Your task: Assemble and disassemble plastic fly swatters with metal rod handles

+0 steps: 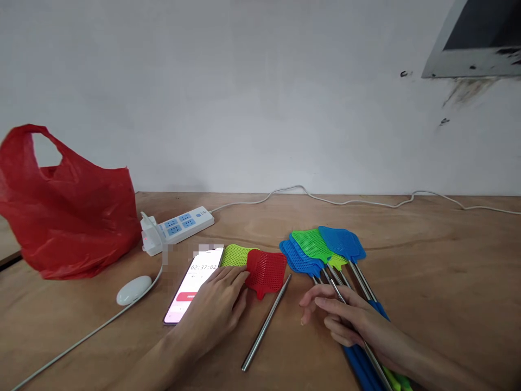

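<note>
Red swatter head (266, 271) is pinned under the fingertips of the flat, spread left hand (222, 307), with a metal rod (266, 323) lying at its 3 o'clock. Swatter handles (358, 277) are covered by the loosely stretched right hand (350, 320); a grip can't be told.

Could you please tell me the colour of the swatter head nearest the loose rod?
The swatter head is red, best seen in head view.

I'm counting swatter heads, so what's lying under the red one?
A yellow-green swatter head pokes out leftward from under the red swatter head. The left hand covers its lower part; anything more is hidden.
</note>
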Tool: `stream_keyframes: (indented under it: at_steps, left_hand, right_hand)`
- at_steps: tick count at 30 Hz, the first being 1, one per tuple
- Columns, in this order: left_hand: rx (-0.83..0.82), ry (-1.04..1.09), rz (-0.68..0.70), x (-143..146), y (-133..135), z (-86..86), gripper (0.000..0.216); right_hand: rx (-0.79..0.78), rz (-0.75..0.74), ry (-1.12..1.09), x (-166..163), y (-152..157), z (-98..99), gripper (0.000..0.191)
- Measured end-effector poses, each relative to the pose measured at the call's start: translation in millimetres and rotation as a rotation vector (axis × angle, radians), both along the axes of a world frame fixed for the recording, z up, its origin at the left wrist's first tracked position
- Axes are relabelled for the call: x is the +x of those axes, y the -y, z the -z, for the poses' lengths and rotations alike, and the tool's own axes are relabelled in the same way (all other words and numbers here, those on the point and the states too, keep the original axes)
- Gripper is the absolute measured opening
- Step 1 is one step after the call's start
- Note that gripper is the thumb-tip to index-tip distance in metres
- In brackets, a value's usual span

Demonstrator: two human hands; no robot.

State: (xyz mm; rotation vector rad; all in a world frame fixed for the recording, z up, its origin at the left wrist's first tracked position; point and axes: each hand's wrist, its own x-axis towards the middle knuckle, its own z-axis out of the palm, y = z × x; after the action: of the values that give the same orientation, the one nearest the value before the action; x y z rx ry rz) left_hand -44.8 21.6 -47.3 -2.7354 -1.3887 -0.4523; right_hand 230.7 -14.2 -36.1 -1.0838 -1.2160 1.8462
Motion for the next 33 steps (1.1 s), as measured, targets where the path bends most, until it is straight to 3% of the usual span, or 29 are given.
stream_keyframes:
  at_steps: [6,15,24,29,33]
  left_hand:
    - [-0.027,-0.005,0.030,1,-1,3.4,0.039]
    - [-0.010,-0.069,-0.059,11,3,9.9,0.044]
    - [-0.026,-0.060,-0.059,10,4,10.7,0.045]
    - [-0.036,-0.116,-0.041,10,5,13.2,0.049]
    - [-0.026,-0.148,-0.037,11,5,16.4,0.052]
  right_hand:
    - [0.014,-0.010,0.007,-1,0,-0.5,0.034]
    - [0.008,0.008,0.002,1,-1,3.5,0.034]
    - [-0.064,0.047,-0.115,1,-8,6.0,0.051]
    - [-0.112,0.168,-0.211,2,-12,7.2,0.049]
    - [-0.127,0.222,-0.139,3,-10,9.1,0.053]
